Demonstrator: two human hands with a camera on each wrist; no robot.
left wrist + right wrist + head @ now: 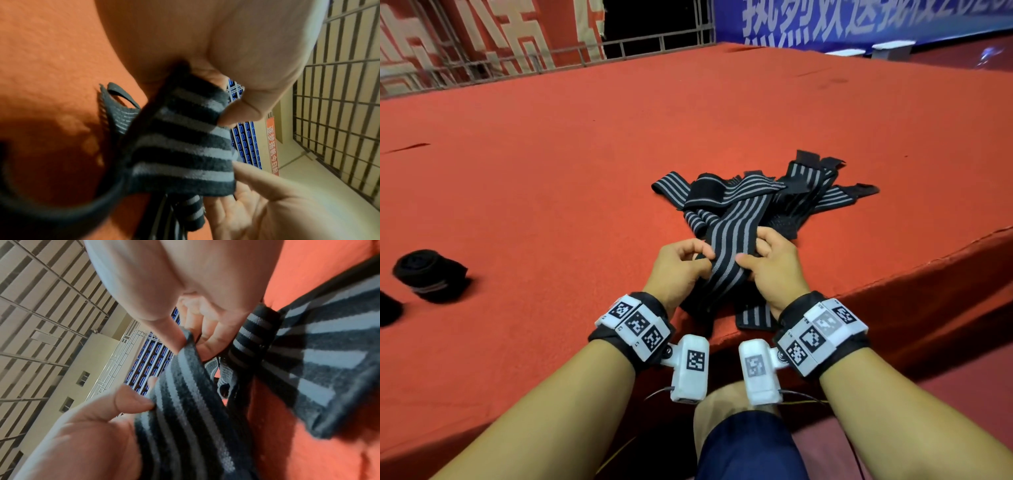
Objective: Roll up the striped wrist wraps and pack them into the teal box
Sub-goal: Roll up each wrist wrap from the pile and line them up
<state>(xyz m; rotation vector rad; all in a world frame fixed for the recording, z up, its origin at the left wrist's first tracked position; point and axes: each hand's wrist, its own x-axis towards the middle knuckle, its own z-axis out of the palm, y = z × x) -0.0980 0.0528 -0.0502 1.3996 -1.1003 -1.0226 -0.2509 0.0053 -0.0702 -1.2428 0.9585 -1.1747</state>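
Both hands (pixel 726 265) pinching striped wrap (pixel 726 236) between them, above carpet (pixel 551 171)

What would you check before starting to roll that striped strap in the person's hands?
1. Left hand holds the striped strap: ok.
2. Right hand holds the same strap: ok.
3. Strap lies flat between the hands, no twist: ok.
4. Strap free of the pile behind: not ok, its far part runs into the tangle.
5. Teal box within reach: cannot tell, none in view.
6. Finished roll out of the way on the red carpet: ok.
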